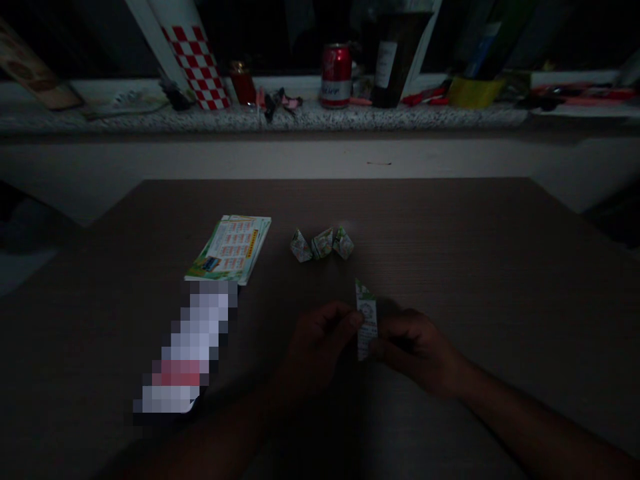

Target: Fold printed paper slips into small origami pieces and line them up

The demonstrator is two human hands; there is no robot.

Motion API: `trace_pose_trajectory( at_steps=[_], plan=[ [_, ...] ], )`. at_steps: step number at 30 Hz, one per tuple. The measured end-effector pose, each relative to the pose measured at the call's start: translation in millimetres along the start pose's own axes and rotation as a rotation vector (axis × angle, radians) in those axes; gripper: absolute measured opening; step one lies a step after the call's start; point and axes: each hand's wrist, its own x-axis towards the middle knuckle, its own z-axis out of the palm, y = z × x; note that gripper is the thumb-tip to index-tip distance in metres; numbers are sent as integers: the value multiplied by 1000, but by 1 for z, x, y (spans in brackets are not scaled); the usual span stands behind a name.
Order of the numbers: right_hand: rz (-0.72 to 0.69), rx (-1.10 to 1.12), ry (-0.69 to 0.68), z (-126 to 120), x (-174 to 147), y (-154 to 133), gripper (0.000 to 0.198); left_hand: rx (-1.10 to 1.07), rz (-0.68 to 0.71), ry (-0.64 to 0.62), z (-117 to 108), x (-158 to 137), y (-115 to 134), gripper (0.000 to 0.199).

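Observation:
A folded strip of printed paper (367,325), white with a green pointed top, is held upright between my two hands above the table. My left hand (323,339) pinches its left edge between thumb and fingers. From the right, my right hand (419,347) grips the lower right edge the same way. Beyond the hands, three small folded paper pieces (323,244) stand in a row on the table, faceted and printed in white and green. To the left lies a stack of printed calendar sheets (233,248).
A phone with a blurred, lit screen (187,347) lies left of my hands on the wooden table (425,227). Behind the table, a speckled windowsill (300,121) carries a red can (335,75), a checkered tube (200,67), a dark cup (397,57) and several small items. The room is dim.

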Motion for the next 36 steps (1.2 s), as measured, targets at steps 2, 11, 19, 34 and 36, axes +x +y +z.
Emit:
trace_pose_trajectory(
  at_steps=[2,11,19,34,36],
  plan=[
    [1,-34,5,1,0,-1,32,-1,9,22,0,0,0,27],
    [-92,-217,9,6,5,-6,32,82,83,139,4,-4,-2,28],
    [-79,-125,9,6,5,-4,31,126,139,165,6,-7,0,25],
    [-38,6,-64,2,3,-2,42,132,162,143,3,-6,3,19],
    [-33,27,-78,1,3,-4,41,77,132,132,3,-6,1,18]
  ],
)
